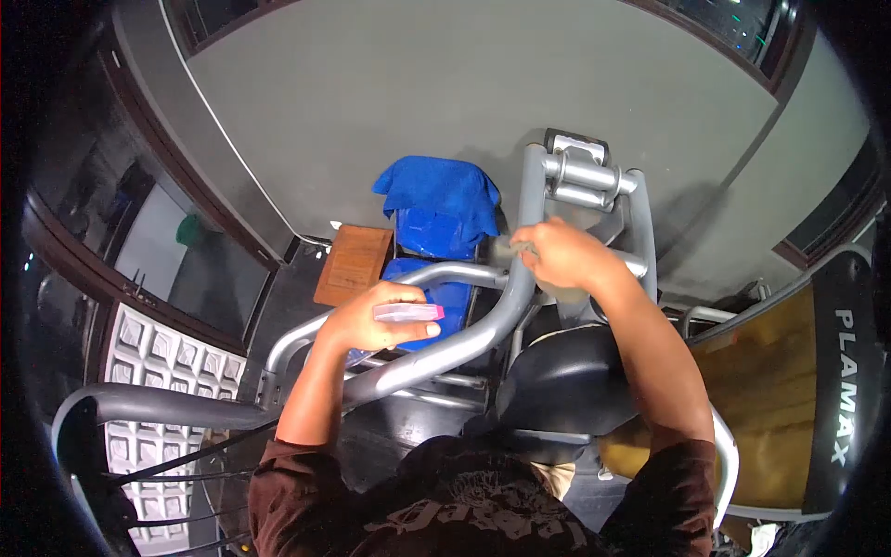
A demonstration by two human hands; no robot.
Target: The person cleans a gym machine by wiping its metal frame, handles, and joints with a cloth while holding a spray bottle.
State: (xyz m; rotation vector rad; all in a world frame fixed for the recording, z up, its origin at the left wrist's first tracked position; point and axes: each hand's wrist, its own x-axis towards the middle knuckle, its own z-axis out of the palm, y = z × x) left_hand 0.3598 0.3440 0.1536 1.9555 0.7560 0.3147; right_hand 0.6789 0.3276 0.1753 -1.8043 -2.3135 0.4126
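Note:
My left hand [367, 320] is closed around a spray bottle [406, 313] with a pale, see-through head and a pink tip. Most of the bottle's body is hidden by the palm. Its pink end points right, above the silver frame tube of an exercise machine [464, 342]. My right hand [561, 255] is wrapped round a greyish-beige cloth [525, 249], partly hidden and a little blurred. That cloth is against or very near the upright silver tube [533, 190]. A black padded seat [566, 376] lies below my right forearm.
Behind the frame stands a blue chair [432, 232] with a blue towel [441, 186] over its back. Beside it is a brown wooden board [355, 263]. Curved tubes cross in front of me. A panel lettered PLAMAX [840, 390] is at right, a white moulded panel [153, 446] at left.

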